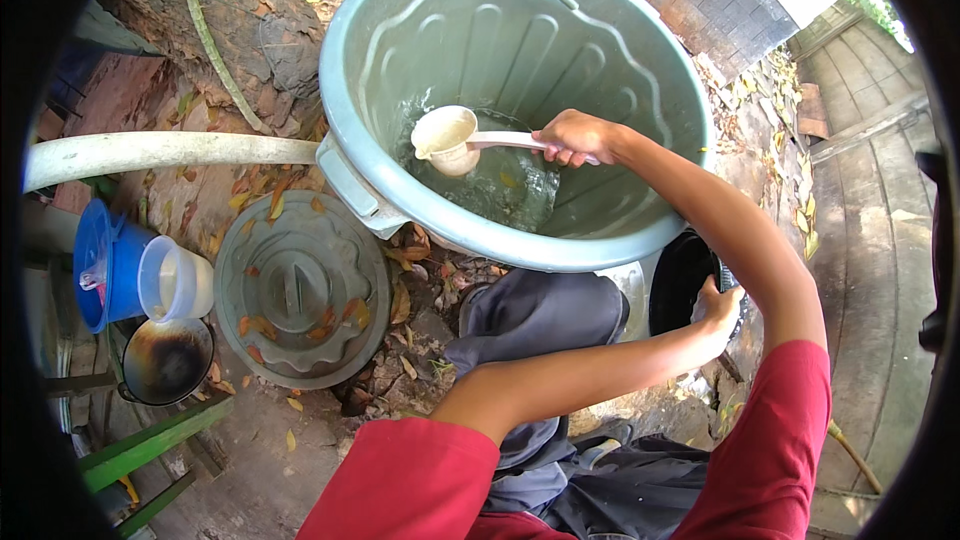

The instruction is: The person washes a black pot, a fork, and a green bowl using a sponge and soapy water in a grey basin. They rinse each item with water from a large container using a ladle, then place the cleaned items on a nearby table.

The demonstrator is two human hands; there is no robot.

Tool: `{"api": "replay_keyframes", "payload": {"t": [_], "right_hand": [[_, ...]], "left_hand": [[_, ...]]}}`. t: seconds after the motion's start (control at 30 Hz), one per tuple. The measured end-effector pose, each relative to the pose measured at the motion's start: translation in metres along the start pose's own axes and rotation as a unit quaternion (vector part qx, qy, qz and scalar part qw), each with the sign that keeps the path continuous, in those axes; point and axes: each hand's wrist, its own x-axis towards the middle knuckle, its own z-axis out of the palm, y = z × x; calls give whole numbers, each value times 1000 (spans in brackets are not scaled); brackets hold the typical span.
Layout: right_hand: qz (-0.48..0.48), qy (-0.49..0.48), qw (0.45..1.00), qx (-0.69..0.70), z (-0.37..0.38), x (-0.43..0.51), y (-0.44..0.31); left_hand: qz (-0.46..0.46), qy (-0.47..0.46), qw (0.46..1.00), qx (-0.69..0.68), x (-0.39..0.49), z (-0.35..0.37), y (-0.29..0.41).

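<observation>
My right hand (576,136) is closed around the handle of a pale plastic water dipper (448,136). The dipper's cup is inside a large grey-green plastic barrel (517,251), just over or touching the rippling water (499,187) near the bottom; I cannot tell which. Crossing below, my left arm reaches right, and my left hand (718,311) grips the rim of a black container (675,285) beside the barrel. The barrel's rim and my right arm hide part of that container. Between my left hand and the barrel, a pale shiny surface (634,296) is partly visible.
A grey barrel lid (300,289) with dry leaves lies left. Beyond it are a blue bucket (124,262), a translucent pail (176,277), a scorched pan (169,360) and green wooden bars (157,442). A white pipe (172,157) meets the barrel; a tree trunk (225,22) stands behind.
</observation>
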Motion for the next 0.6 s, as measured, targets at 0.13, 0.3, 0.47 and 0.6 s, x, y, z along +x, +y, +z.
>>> {"api": "replay_keyframes", "payload": {"t": [0.13,0.3,0.47,0.6], "right_hand": [[-74,29,995,67,-10,-60,-8],[-137,115,979,102,-24,-156,-6],[-164,197,952,164,-41,-278,16],[-160,288,920,212,-41,-376,52]], "left_hand": [[-4,2,999,-32,9,2,-15],[-43,-49,996,-68,14,-5,-25],[-54,-107,981,-149,26,-10,-25],[-71,-204,961,-173,32,-18,-21]]}}
